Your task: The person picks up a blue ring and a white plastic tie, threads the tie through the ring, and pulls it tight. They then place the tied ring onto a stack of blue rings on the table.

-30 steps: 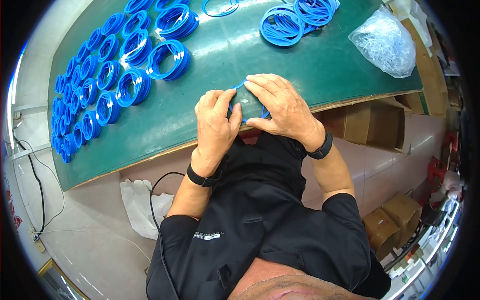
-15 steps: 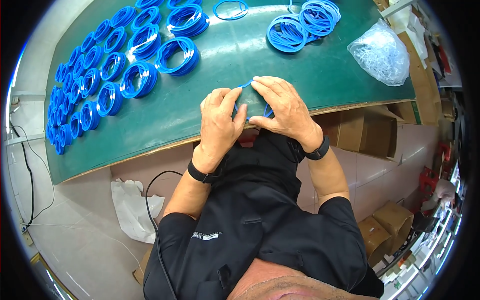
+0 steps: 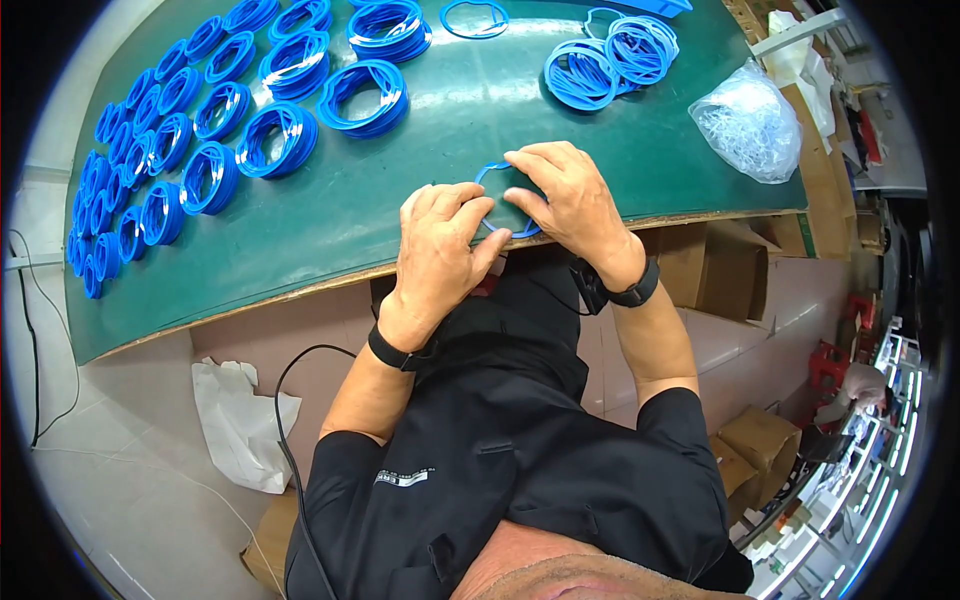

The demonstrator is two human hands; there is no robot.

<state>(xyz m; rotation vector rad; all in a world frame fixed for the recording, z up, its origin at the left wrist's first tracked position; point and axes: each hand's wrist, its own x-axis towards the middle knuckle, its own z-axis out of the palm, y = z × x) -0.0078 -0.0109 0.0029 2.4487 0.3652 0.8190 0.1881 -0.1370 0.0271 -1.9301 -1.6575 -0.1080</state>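
Observation:
A thin blue rubber ring (image 3: 497, 170) lies on the green table (image 3: 420, 150) close to its near edge. My left hand (image 3: 440, 245) and my right hand (image 3: 562, 192) both press on it, fingers curled over its rim and thumbs inside the loop. Most of the ring is hidden under my fingers. Each wrist wears a black band.
Several stacks of blue rings (image 3: 275, 138) fill the table's left and far side. More loose blue rings (image 3: 610, 60) lie at the far right beside a clear plastic bag (image 3: 750, 122). Cardboard boxes (image 3: 720, 265) sit under the table and a white bag (image 3: 240, 420) lies on the floor.
The view has shifted slightly. My hands have spread a little apart, so the blue ring shows more between them.

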